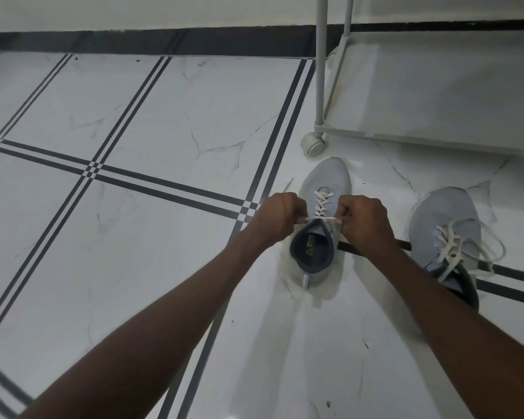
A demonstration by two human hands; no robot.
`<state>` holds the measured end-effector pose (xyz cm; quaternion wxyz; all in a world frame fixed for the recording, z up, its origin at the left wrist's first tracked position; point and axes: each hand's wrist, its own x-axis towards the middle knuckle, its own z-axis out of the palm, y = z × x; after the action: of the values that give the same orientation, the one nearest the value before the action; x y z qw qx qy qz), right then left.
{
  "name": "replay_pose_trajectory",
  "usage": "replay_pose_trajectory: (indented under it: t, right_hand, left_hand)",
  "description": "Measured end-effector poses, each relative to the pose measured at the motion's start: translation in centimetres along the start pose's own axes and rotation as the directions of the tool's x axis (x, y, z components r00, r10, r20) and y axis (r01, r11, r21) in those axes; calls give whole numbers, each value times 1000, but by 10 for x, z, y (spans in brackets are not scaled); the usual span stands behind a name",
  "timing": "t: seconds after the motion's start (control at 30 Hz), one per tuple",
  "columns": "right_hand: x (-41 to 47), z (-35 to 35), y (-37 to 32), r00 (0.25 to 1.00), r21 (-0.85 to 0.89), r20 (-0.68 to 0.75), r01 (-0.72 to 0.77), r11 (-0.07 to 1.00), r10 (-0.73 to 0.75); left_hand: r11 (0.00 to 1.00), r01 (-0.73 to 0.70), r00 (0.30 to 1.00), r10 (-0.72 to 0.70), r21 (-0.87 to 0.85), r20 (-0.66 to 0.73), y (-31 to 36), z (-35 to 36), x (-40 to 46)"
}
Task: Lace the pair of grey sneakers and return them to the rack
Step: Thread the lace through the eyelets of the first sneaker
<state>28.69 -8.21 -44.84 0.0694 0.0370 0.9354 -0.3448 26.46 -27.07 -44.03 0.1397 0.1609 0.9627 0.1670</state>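
The floor (139, 122) takes up most of the view: glossy white tiles veined like marble, crossed by bands of thin dark stripes, with a dark skirting strip where it meets the pale wall at the far side. At the upper right stands the rack (436, 95), a pale metal frame with a flat bottom shelf, upright tubes rising out of view, and a small wheel (313, 145) under its near corner.

Two bare forearms reach in from the bottom edge and meet over a grey sneaker (319, 225) that sits on the floor just in front of that wheel, toe pointing away toward the rack, heel toward the person. Its white lace (322, 204) zigzags up the front, and the dark lining of the opening shows, with a printed insole inside.

The second grey sneaker (445, 237) lies on the floor to the right, near the first but apart from it, its heel end partly covered by the right forearm. Its lace (466, 249) is loose, spilling in wide loops over the side and onto the tiles.

The left hand (280, 217) is curled shut, pinching one end of the first sneaker's lace at the top of the lacing. The right hand (365, 220) is closed the same way on the other end. Between them the lace runs taut and level across the tongue.
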Motion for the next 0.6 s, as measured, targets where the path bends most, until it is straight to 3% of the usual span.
replay_pose_trajectory:
  t: [0.17, 0.37, 0.43, 0.53, 0.6]
  right_hand:
    - [-9, 12, 6, 999, -110, 1, -43, 993, 43]
    - [-15, 21, 16, 1000, -238, 18, 18, 971, -14]
    - [-10, 16, 17, 997, -246, 75, 17, 969, 1]
    - [1, -4, 16, 982, -128, 177, -41, 991, 63]
    - [8, -21, 12, 948, -59, 305, -75, 995, 90]
  left_hand:
    - [990, -83, 996, 87, 114, -24, -9, 14, -12]
    - [992, -18, 999, 22, 127, -30, -13, 29, -23]
    - [997, 44, 999, -45, 64, 28, -16, 26, -20]
    - [977, 154, 974, -125, -146, 188, -30, 12, -16]
    - [889, 266, 934, -143, -372, 326, -40, -1, -20]
